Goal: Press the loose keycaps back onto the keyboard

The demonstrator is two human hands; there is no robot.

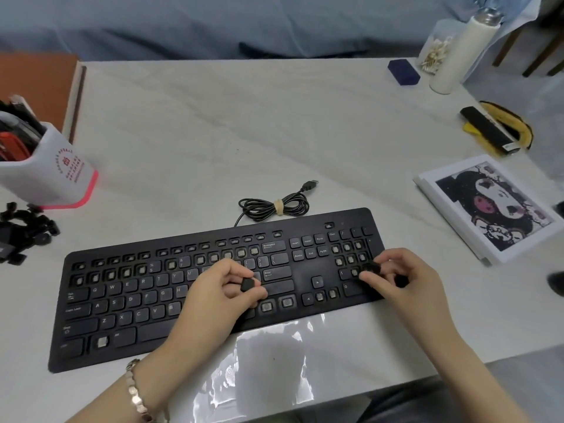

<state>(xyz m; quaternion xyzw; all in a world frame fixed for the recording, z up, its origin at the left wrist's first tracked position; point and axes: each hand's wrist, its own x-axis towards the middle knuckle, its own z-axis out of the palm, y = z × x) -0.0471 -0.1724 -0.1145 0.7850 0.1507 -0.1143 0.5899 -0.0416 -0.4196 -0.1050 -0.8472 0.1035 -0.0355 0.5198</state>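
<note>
A black keyboard point(128, 303) lies across the table, with many bare switch stems in its top rows, number pad and bottom row. My left hand point(213, 294) hovers over the keyboard's middle and pinches one black keycap point(247, 283) between thumb and fingers. Over the number pad, my right hand point(406, 279) holds black keycaps point(373, 267) in its curled fingers. A heap of loose black keycaps point(26, 230) lies at the table's far left edge.
The keyboard's coiled cable point(274, 206) lies just behind it. A white pen holder point(52, 175) stands at the left. A picture board point(491, 209), a black-and-yellow item point(497, 129), a white bottle point(460, 53) and a blue box point(403, 71) occupy the right side.
</note>
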